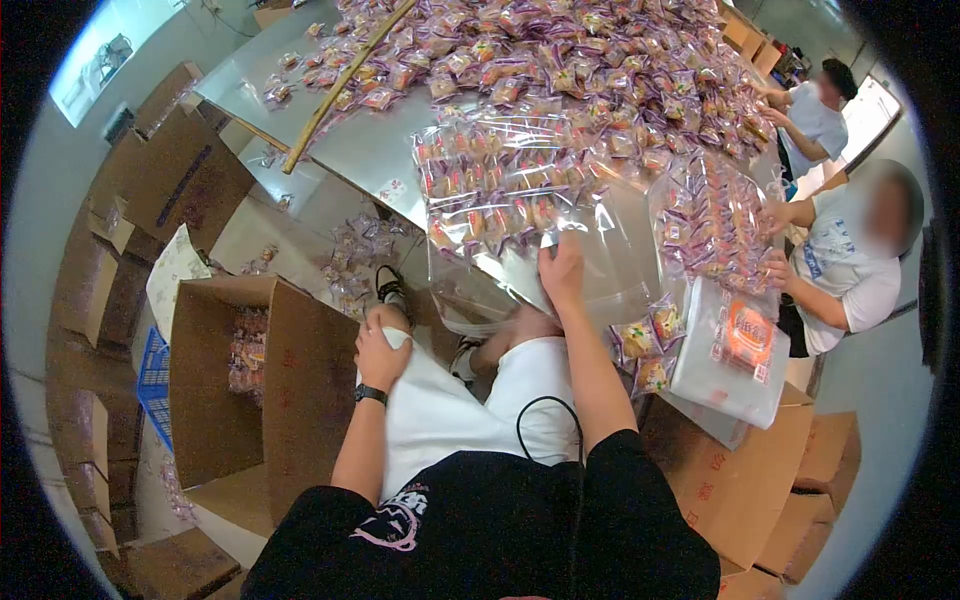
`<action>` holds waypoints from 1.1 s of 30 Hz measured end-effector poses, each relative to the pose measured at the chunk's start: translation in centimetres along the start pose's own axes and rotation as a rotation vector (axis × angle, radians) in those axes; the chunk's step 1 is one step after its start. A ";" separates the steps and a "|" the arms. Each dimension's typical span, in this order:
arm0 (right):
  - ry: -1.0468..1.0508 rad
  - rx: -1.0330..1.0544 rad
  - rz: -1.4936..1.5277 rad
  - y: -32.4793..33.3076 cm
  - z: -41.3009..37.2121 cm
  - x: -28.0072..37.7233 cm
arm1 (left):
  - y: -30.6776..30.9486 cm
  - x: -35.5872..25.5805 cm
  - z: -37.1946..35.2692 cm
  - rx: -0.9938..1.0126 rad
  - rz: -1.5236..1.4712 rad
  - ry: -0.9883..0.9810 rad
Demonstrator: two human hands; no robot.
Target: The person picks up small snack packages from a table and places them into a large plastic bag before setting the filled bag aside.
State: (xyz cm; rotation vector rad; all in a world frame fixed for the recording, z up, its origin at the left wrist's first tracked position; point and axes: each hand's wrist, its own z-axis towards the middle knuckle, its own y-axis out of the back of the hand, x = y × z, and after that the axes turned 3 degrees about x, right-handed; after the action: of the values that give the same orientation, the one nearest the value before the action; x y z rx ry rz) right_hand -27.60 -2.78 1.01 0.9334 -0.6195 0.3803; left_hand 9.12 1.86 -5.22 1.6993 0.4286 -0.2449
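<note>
My left hand (381,348), with a black watch at its wrist, rests on my left knee beside the white shorts (440,390). In front of me a large clear plastic bag (600,250) lies at the table edge, its open end toward my lap. Rows of small wrapped snacks (490,170) fill its far part. My right hand (561,268) is at the open end of this bag, fingers bent against the film; whether they pinch it is hard to see. Several loose packets (648,345) lie to the right of my right forearm.
A heap of wrapped snacks (560,50) covers the table (370,165), with a wooden strip (345,90) along it. An open carton (300,370) stands at left. Flat printed bags (730,350) lie at right, near a co-worker (850,250) handling another filled bag (708,220).
</note>
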 end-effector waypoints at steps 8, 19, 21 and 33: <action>0.050 -0.203 -0.101 -0.6 0.0 0.1 | 0.6 -0.2 2.7 0.093 0.046 0.042; 0.111 -0.273 0.015 -0.4 -0.1 -0.9 | 2.8 0.7 8.5 0.215 0.175 0.079; 0.086 -0.257 0.033 -0.4 -1.0 -1.6 | 3.5 1.5 10.6 0.376 0.159 0.091; -0.024 -0.158 0.320 0.4 0.2 -0.8 | -0.1 6.2 16.9 0.804 0.525 0.140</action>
State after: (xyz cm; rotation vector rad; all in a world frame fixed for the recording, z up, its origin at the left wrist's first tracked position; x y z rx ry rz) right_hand -28.50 -2.72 0.86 0.6886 -0.8122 0.5967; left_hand 16.05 -13.83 -10.77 2.5547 -0.0543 0.1142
